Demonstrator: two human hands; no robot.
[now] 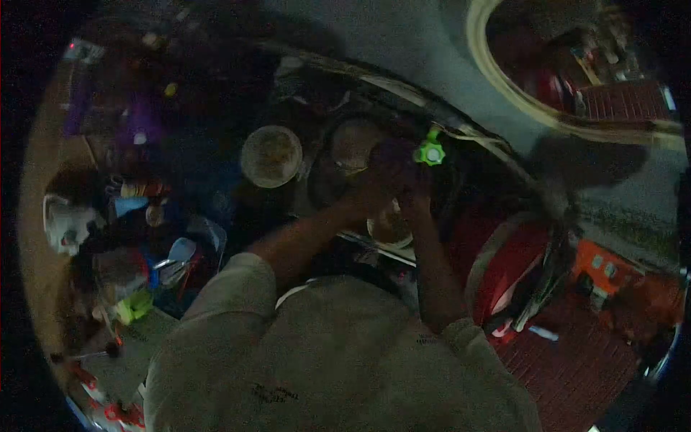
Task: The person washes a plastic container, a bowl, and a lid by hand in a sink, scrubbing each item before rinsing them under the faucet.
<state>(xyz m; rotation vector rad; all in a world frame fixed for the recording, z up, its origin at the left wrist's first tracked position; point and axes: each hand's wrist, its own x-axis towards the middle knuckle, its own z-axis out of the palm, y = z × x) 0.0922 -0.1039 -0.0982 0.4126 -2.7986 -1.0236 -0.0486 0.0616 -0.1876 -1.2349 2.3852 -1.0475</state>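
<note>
Both my arms reach forward into a dark area, and my hands come together there. My left hand and my right hand are dim and smeared, so their fingers do not show clearly. I cannot make out whether they hold anything. Just beyond my right hand is a bright green, star-edged thing with a pale centre. A round, pale-topped container lies just below my hands, partly covered by my right arm. Another dim round shape is up and to the left of my left hand.
A round pale dish-like thing stands further left. A large round frame, apparently a mirror, is at upper right. A red bag-like thing and an orange box-like thing are on the right. Mixed items, including a light-blue one, crowd the left.
</note>
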